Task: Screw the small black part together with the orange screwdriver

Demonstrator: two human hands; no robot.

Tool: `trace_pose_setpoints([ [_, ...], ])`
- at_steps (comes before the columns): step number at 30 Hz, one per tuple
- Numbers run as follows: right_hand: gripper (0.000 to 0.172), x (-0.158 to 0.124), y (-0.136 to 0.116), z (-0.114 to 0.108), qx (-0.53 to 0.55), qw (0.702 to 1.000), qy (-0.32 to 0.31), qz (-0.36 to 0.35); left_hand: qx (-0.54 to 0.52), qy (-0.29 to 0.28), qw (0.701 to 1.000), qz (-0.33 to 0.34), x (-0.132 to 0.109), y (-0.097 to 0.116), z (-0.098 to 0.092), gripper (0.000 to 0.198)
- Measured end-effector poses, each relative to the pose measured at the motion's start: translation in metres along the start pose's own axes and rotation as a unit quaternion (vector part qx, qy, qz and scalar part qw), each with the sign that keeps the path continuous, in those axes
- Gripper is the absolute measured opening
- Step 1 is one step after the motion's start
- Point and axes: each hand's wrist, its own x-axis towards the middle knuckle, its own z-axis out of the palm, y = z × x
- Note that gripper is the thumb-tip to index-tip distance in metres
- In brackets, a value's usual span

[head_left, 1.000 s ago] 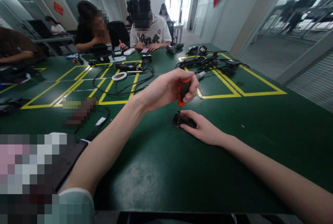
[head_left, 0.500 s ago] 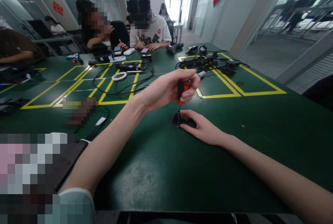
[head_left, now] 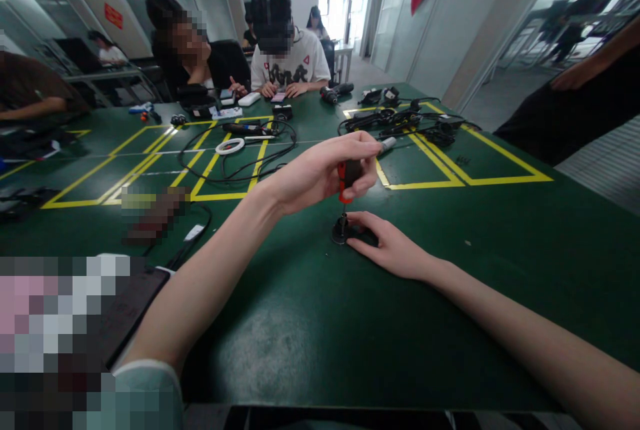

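My left hand (head_left: pixel 327 167) is wrapped round the red and black handle of a screwdriver (head_left: pixel 345 191), which stands almost upright. Its thin shaft points down into a small black round part (head_left: pixel 341 235) with a wide base and a raised centre. Low on the table, my right hand (head_left: pixel 393 247) pinches the right side of this part between thumb and fingers. The screwdriver's tip is hidden inside the part, so the screw itself cannot be made out.
The green table (head_left: pixel 310 317) carries yellow tape lines. Black cables (head_left: pixel 395 118) lie beyond my left hand, with a white ring (head_left: pixel 230 147) and a power drill (head_left: pixel 336 93) farther off. People sit across the table; another person (head_left: pixel 560 110) stands at the right edge.
My left hand has turned the screwdriver handle a little, its fingers shifting round the grip. The right hand and the black part stay put. A person has come into view at right.
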Motion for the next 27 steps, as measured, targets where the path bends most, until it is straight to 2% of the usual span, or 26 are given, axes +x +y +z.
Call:
trace_pose_setpoints([
  [7,0.037,0.0002,-0.0014,-0.0012,0.005,1.000,-0.006,0.001,-0.020,0.003,1.000,-0.006,0.0022,0.0001,-0.0021,0.035],
  [13,0.037,-0.0001,-0.0021,-0.0008,0.009,1.000,-0.006,0.001,-0.022,0.001,1.000,0.015,0.0003,-0.0027,-0.0048,0.024],
  [21,0.036,0.0003,-0.0013,-0.0002,0.001,1.000,-0.005,0.001,-0.003,-0.009,1.000,0.003,-0.0002,-0.0028,-0.0034,0.027],
  [27,0.035,0.0001,-0.0018,-0.0013,-0.007,1.000,-0.003,-0.006,-0.036,-0.010,0.999,-0.001,0.0017,-0.0011,-0.0035,0.033],
])
